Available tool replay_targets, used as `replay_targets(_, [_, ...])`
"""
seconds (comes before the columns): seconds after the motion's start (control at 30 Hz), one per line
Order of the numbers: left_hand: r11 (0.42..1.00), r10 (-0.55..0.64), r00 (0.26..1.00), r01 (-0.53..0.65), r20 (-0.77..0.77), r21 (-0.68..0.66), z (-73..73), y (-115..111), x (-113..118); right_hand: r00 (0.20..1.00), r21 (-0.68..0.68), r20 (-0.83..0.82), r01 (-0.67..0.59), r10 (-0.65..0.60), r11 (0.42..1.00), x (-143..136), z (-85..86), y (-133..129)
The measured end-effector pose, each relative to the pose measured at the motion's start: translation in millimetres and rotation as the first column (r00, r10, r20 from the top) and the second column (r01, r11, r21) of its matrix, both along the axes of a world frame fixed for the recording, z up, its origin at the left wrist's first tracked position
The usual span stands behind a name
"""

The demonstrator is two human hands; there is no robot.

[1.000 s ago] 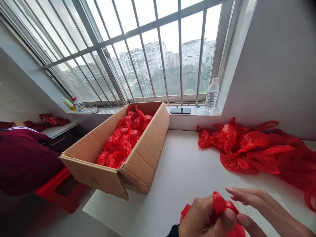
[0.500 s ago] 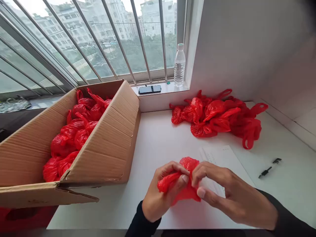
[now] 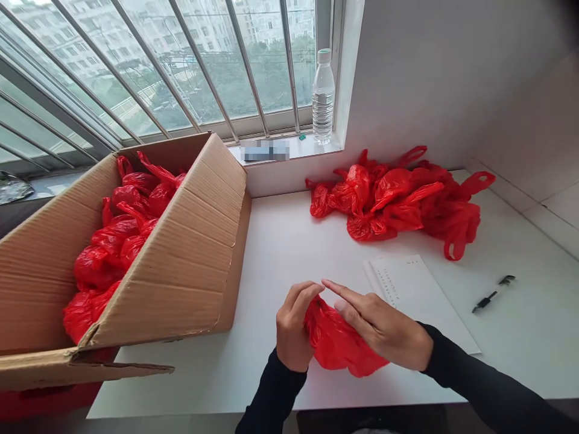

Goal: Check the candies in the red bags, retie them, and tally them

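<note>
A red plastic bag (image 3: 346, 346) hangs low over the near part of the white table, its lower part spread out and crinkled. My left hand (image 3: 293, 328) is closed around the bag's upper left part, fingers curled over the top. Over the bag's upper right side lies my right hand (image 3: 386, 328), its fingers stretched towards the left fingertips and its thumb slightly apart. Whether the right hand grips any of the plastic cannot be seen. Behind that hand an open notebook (image 3: 420, 289) with some writing lies on the table.
On the left stands an open cardboard box (image 3: 181, 259) holding several filled red bags (image 3: 102, 259). A heap of red bags (image 3: 393, 202) lies against the wall. A pen (image 3: 491, 296) rests at right. The windowsill bears a water bottle (image 3: 322, 102) and a blurred-out phone (image 3: 265, 150).
My right hand has gone from bent fingers at the bag's neck to straightened fingers over it. The bag now hangs wider below my hands. The view has tilted down slightly.
</note>
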State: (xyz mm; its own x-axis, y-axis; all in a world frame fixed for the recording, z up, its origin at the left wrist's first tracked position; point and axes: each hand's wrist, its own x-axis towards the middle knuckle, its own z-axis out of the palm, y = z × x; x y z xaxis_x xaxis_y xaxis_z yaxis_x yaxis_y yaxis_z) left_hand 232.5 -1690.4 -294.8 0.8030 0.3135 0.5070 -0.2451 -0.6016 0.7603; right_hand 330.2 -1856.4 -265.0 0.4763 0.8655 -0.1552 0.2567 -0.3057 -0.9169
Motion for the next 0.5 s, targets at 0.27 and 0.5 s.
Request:
replay_targets(0.27, [0.993,-0.115,0.992,0.116,0.048,-0.021,-6.8,5,-6,0.997,0.100,-0.080,0.016,-0.008,0.995,14,-6.8,3])
replay_targets(0.5, [0.965,-0.246,0.969,0.247,0.017,-0.085,-2.5,2,-14,0.988,0.124,0.127,0.068,-0.084,0.990,15,-5.5,4])
